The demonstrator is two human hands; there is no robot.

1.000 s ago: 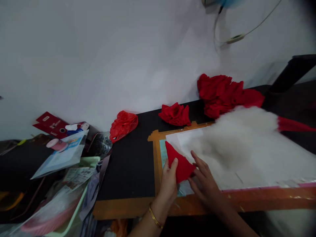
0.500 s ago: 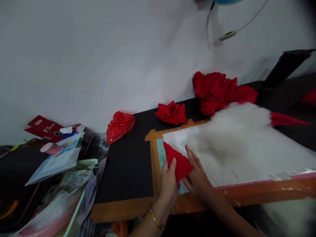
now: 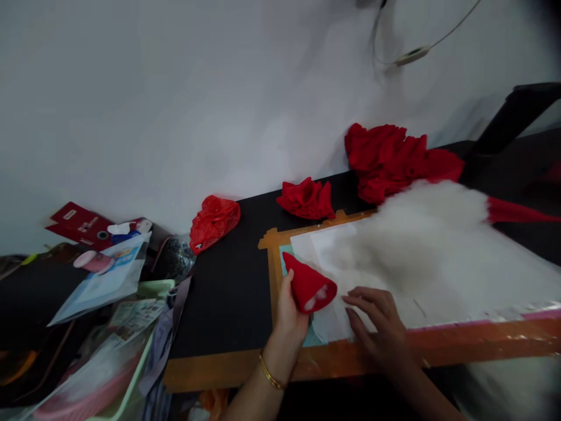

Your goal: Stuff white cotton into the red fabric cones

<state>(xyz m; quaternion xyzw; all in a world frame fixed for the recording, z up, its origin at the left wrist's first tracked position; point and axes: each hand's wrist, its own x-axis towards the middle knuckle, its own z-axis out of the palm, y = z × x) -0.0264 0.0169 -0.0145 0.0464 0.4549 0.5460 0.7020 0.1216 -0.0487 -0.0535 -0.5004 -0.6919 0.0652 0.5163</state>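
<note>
My left hand (image 3: 287, 313) grips a small red fabric cone (image 3: 307, 285), its open end turned toward me with white stuffing showing inside. My right hand (image 3: 379, 327) rests on the white paper sheet (image 3: 333, 257) just right of the cone, fingers spread and holding nothing. A heap of white fluffy stuffing (image 3: 421, 234) lies on the sheet beyond my right hand. The sheet sits on a taped mat on the black table (image 3: 232, 280).
Crumpled red fabric pieces (image 3: 307, 199) and a bigger red pile (image 3: 394, 158) lie by the wall, with a red plastic bag (image 3: 214, 221) further left. A red cone tip (image 3: 517, 213) pokes out at right. Clutter of packets and a tray (image 3: 109, 292) fills the left.
My left hand has lifted and turned the red cone so its open end faces me. My right hand has let go of it and moved right onto the paper.
</note>
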